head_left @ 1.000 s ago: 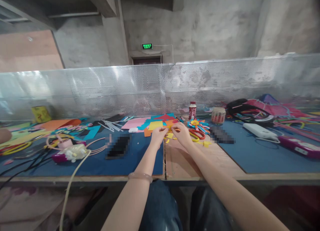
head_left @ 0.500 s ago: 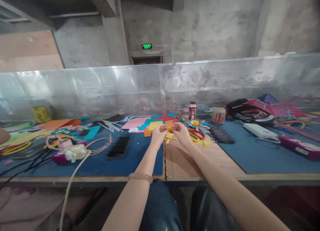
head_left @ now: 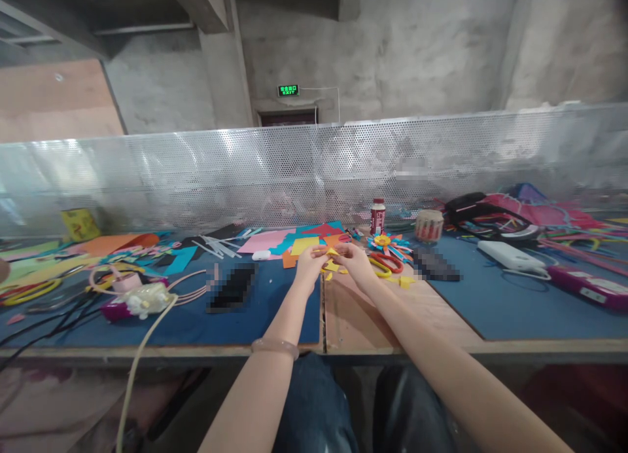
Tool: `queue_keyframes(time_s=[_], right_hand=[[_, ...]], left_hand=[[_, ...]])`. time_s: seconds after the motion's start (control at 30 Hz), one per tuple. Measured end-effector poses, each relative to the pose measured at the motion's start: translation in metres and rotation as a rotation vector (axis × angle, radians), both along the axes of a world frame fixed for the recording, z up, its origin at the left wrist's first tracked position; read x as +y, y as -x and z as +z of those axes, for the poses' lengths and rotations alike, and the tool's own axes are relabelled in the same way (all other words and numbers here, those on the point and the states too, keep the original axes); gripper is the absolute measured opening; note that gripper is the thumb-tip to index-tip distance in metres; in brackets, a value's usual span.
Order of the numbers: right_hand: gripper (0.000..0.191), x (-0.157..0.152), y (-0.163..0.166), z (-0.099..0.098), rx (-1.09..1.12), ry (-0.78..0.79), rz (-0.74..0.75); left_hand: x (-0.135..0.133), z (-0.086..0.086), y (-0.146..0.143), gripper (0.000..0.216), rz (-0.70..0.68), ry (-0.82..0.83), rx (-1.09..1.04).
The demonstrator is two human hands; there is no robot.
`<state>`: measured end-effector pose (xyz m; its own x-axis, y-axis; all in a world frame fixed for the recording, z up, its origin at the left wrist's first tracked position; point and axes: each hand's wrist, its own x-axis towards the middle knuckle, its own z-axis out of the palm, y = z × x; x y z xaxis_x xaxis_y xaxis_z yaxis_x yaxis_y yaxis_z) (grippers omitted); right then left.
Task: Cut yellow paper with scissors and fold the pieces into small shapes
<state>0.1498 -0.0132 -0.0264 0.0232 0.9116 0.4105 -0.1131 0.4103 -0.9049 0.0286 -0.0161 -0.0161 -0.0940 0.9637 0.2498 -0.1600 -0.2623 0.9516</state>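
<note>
Between my fingertips is a small yellow piece of paper (head_left: 332, 251), pinched from both sides. My left hand (head_left: 311, 264) closes on its left edge, and my right hand (head_left: 354, 262) grips the right edge. Below them, small yellow paper scraps (head_left: 331, 266) lie on the wooden board. Scissors with red and yellow handles (head_left: 387, 266) rest just right of my right hand, their blades hidden. Behind those sits a paper flower (head_left: 383, 241) with a yellow centre and blue and orange petals. A yellow sheet (head_left: 305, 245) lies just beyond my left hand.
A dark phone-like object (head_left: 233, 288) and a purple power strip with plugs (head_left: 140, 301) lie to the left. A red bottle (head_left: 377, 217) and a woven pot (head_left: 428, 226) stand at the back. On the right are a white power bank (head_left: 510, 256) and a black headset (head_left: 485, 217).
The yellow paper has turned between my fingers and now shows a pointed top. My hands have barely shifted. At the far left edge, another person's hand has drawn back slightly.
</note>
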Motion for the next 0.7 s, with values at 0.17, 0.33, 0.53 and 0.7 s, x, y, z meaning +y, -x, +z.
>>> queue_keyframes(time_s=[0.17, 0.33, 0.53, 0.7], right_hand=[[0.028, -0.0008, -0.0001, 0.001, -0.024, -0.031, 0.054], [0.022, -0.0004, -0.0009, 0.001, -0.087, -0.06, -0.04], [0.023, -0.002, -0.0025, -0.0005, -0.126, -0.013, -0.001], [0.02, -0.0006, -0.0027, -0.0031, -0.083, -0.044, 0.011]], left_hand=[[0.001, 0.0, 0.0013, 0.031, 0.021, 0.007, -0.029], [0.004, -0.0019, 0.0015, 0.033, 0.008, 0.024, -0.073], [0.0067, -0.0043, 0.0026, 0.032, -0.035, 0.04, -0.093], [0.0064, -0.0048, 0.0038, 0.034, -0.031, 0.051, -0.073]])
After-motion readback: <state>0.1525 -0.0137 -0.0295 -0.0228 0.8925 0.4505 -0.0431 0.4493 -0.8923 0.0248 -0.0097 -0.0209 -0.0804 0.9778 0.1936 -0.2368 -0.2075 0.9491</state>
